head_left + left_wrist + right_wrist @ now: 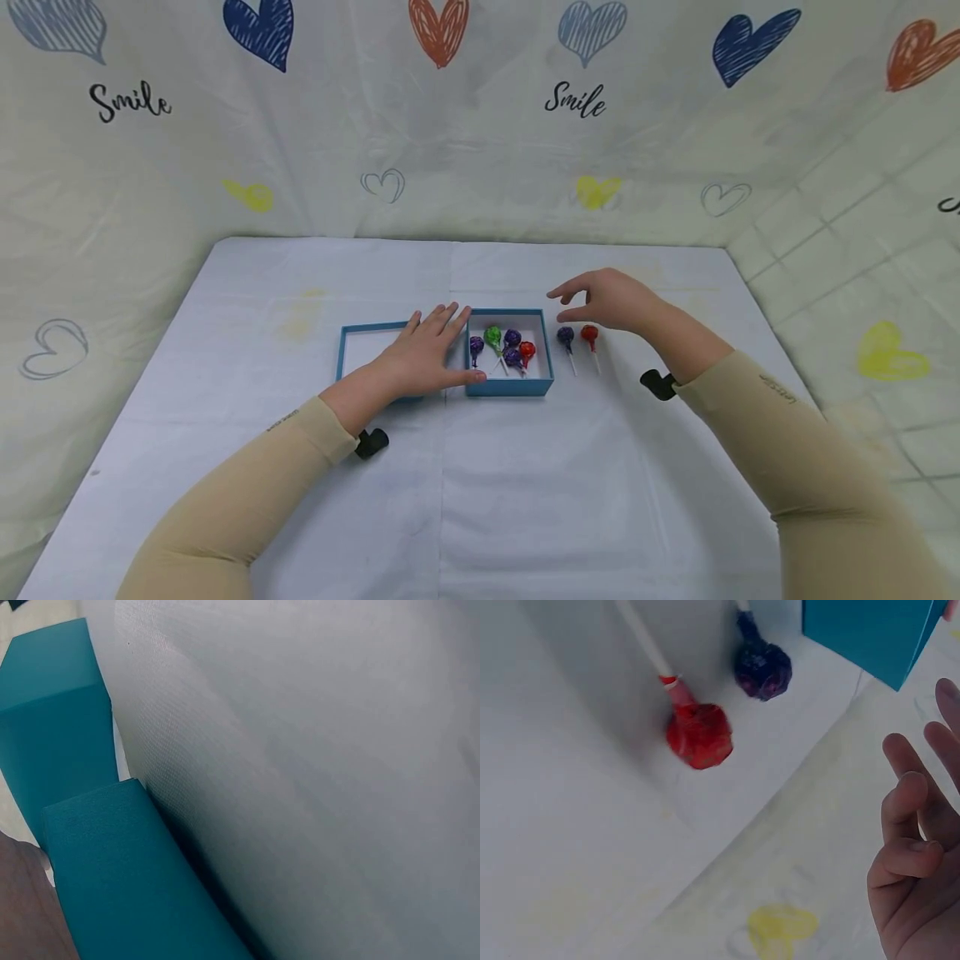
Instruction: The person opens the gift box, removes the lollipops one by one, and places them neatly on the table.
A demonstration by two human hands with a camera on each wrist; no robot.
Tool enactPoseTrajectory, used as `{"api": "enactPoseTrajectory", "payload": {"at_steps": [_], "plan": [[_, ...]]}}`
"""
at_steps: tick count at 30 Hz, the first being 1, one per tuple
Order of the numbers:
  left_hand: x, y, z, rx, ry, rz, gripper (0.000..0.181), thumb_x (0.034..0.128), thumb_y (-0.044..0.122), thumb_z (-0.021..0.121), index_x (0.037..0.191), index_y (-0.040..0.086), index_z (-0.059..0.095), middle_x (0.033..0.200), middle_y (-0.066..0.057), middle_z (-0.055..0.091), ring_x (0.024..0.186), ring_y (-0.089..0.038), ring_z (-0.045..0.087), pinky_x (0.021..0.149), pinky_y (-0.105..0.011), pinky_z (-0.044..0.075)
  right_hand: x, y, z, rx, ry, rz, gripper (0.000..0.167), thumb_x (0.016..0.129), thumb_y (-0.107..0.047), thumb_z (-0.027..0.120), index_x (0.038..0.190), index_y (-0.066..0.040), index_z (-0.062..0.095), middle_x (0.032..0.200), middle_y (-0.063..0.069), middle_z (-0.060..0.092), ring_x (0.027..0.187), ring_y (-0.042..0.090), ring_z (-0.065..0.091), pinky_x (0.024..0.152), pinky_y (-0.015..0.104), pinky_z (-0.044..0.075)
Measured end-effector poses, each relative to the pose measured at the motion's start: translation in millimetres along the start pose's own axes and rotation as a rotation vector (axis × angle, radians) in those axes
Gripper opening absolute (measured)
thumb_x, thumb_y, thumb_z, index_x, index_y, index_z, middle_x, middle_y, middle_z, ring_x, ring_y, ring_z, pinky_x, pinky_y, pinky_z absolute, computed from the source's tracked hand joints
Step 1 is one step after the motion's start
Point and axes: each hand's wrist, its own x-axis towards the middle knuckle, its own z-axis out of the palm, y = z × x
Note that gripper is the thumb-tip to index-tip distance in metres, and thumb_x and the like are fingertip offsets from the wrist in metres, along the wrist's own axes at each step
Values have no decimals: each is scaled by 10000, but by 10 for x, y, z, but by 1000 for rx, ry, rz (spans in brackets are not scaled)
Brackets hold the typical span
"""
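Purple wrapping covers the round head of one lollipop (566, 336), which lies on the desk (525, 483) just right of a blue box (510, 388); its head points away from the person and its thin white stick runs back toward them, veering slightly right. Beside it, a red lollipop (590, 333) lies nearly parallel, long axis the same way.

Above and just beyond these two, the right hand (618, 302) reaches in from the right, wrist bent, fingers partly curved with a gap to the thumb, pinching nothing. The left hand (423, 358) lies palm down across a shallow blue tray (360, 328) and the box's left edge, fingers spread, thumb stretched over the near-left corner.

Inside the box are a green lollipop (492, 336), another red one and three purple ones, sticks mostly toward the person. Both containers are rectangular, smooth-sided and sharp-cornered, with white interiors. The wrappers look glossy and crinkled; the sleeves (247, 475) are beige fabric, and white cloth covers the desk.
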Motion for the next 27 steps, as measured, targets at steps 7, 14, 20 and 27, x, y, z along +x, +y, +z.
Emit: {"api": "enactPoseTrajectory", "payload": {"at_steps": [7, 14, 20, 27], "plan": [[7, -8, 6, 6, -1, -7, 1114, 804, 868, 430, 1604, 245, -32, 1670, -48, 10, 1527, -242, -9, 1205, -511, -20, 147, -339, 57, -30, -66, -101, 394, 925, -309, 723, 1314, -268, 673, 1202, -3, 689, 1022, 225, 619, 837, 394, 552], [-1, -13, 10, 10, 2, 4, 1103, 809, 871, 409, 1603, 243, -28, 1670, -56, 24, 1528, -248, 9, 1205, -520, -4, 259, -619, 145, -70, -77, -189, 377, 910, -354, 735, 1276, -272, 701, 1204, -38, 694, 1087, 188, 633, 935, 427, 517], [3, -26, 26, -1, 8, 18, 1100, 816, 866, 407, 1603, 239, -35, 1670, -64, 21, 1527, -254, 0, 1204, -524, -13, 348, -740, 239, -101, -129, -210, 369, 914, -341, 732, 1274, -265, 704, 1222, -43, 689, 1168, 175, 600, 1006, 440, 471], [5, -34, 34, 10, 26, 26, 1097, 818, 862, 412, 1610, 225, 1, 1669, -67, 45, 1527, -262, 27, 1205, -525, 4, 432, -828, 378, -202, -176, -257, 424, 913, -356, 733, 1316, -240, 676, 1147, -46, 711, 993, 129, 627, 905, 393, 522]]}}
